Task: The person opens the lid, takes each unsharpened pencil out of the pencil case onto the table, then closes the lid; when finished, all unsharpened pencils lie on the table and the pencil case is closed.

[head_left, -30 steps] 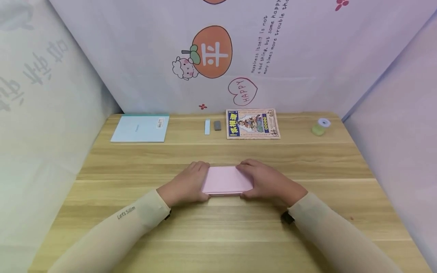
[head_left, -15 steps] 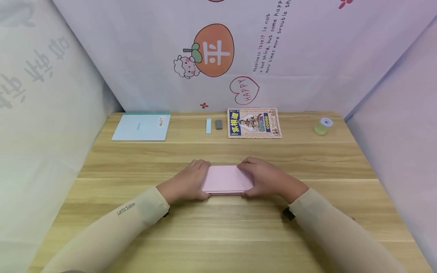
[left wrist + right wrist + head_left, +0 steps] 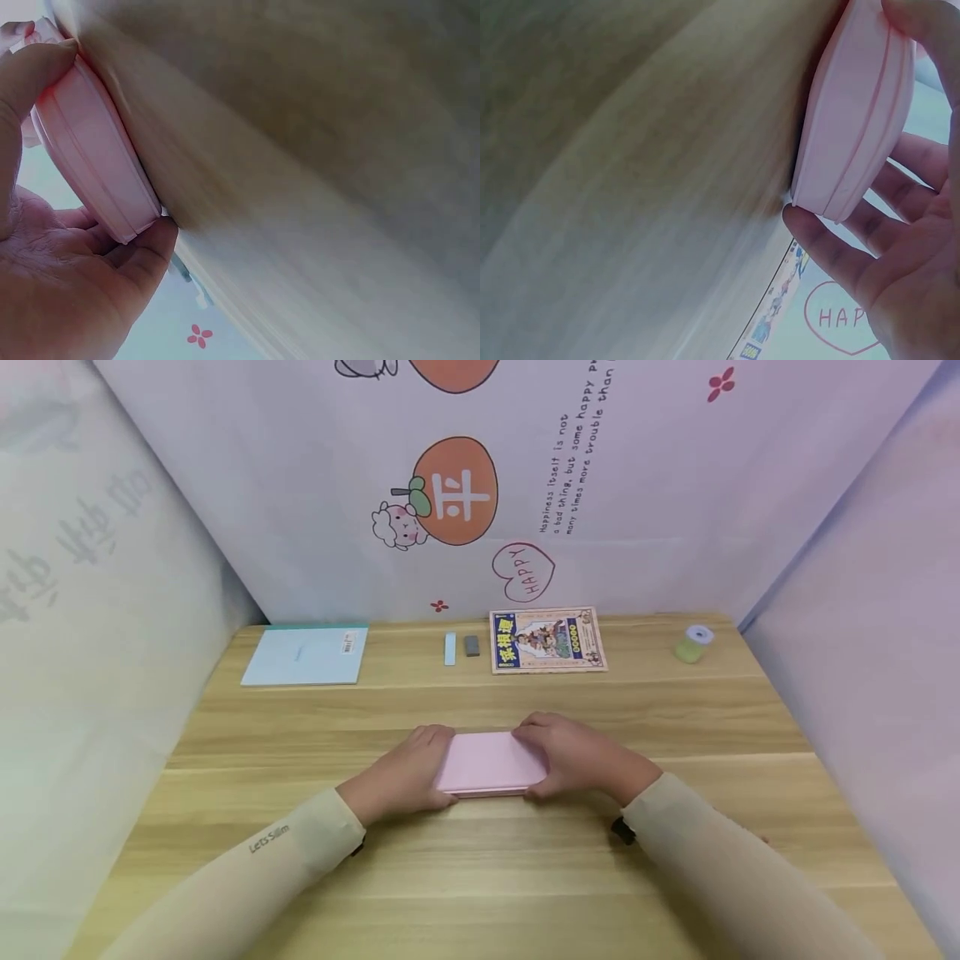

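A flat pink case (image 3: 491, 762) with rounded edges lies on the wooden table, in the middle of the head view. My left hand (image 3: 408, 777) grips its left end, thumb at the near edge and fingers at the far edge. At the other end, my right hand (image 3: 577, 758) holds it the same way. The left wrist view has the case's end wall (image 3: 97, 142) between thumb and fingers, with a seam running along it. A similar seamed end (image 3: 851, 112) shows in the right wrist view, with the fingertips right at its lower corner.
Along the table's back edge lie a light blue notebook (image 3: 306, 657), a thin light blue strip (image 3: 450, 648), a small grey block (image 3: 472, 646) and an illustrated booklet (image 3: 547, 640). A green jar with a whitish lid (image 3: 692, 645) stands at back right. Printed white cloth (image 3: 637, 568) walls the table.
The head view has shifted slightly, so the whole scene sits a little lower and further left. Both hands keep their hold on the pink case, which stays in place on the table.
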`<state>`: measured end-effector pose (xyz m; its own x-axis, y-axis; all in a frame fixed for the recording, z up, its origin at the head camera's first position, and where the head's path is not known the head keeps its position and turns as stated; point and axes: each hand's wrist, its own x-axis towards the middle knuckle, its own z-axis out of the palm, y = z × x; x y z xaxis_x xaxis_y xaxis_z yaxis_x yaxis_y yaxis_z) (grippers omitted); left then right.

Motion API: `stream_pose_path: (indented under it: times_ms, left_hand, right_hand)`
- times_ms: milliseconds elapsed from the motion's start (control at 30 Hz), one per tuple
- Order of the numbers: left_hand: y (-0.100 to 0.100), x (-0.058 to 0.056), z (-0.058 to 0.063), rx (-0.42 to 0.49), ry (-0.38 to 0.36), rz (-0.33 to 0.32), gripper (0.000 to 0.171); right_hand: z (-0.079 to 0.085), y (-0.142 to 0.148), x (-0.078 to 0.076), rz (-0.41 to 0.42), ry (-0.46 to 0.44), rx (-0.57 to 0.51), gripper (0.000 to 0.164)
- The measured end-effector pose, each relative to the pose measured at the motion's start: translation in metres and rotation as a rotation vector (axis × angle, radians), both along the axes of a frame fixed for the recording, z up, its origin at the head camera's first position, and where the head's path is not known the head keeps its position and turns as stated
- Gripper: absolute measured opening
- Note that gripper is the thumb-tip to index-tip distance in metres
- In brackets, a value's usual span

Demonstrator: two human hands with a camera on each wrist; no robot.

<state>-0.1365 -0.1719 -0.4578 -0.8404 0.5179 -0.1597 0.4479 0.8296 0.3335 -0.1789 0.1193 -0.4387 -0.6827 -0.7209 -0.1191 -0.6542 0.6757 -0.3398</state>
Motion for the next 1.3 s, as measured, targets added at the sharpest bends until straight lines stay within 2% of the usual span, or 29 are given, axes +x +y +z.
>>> stream_pose_path:
  times_ms: [267, 500, 700, 933, 1133, 1300]
  left_hand:
    - [-0.002, 0.001, -0.003, 0.027, 0.008, -0.022, 0.1]
    - [-0.006, -0.002, -0.008, 0.036, 0.009, -0.012, 0.103]
    - [-0.006, -0.002, -0.002, 0.069, -0.05, 0.016, 0.108]
    - [-0.012, -0.005, 0.005, 0.119, -0.132, 0.066, 0.123]
    - [-0.019, -0.008, 0.004, 0.205, -0.155, 0.121, 0.135]
    - [-0.023, -0.008, 0.002, 0.277, -0.164, 0.142, 0.139]
  right_hand:
    - [0.002, 0.002, -0.005, -0.024, -0.078, 0.012, 0.087]
    - [0.004, 0.0, -0.006, 0.01, -0.117, 0.007, 0.088]
    - [0.007, 0.0, -0.004, -0.033, -0.159, 0.021, 0.086]
    - [0.01, 0.002, -0.007, -0.067, -0.232, -0.051, 0.069]
    - [0.009, 0.013, -0.022, -0.046, -0.273, -0.177, 0.048]
    - [0.018, 0.017, -0.036, -0.061, -0.364, -0.21, 0.036]
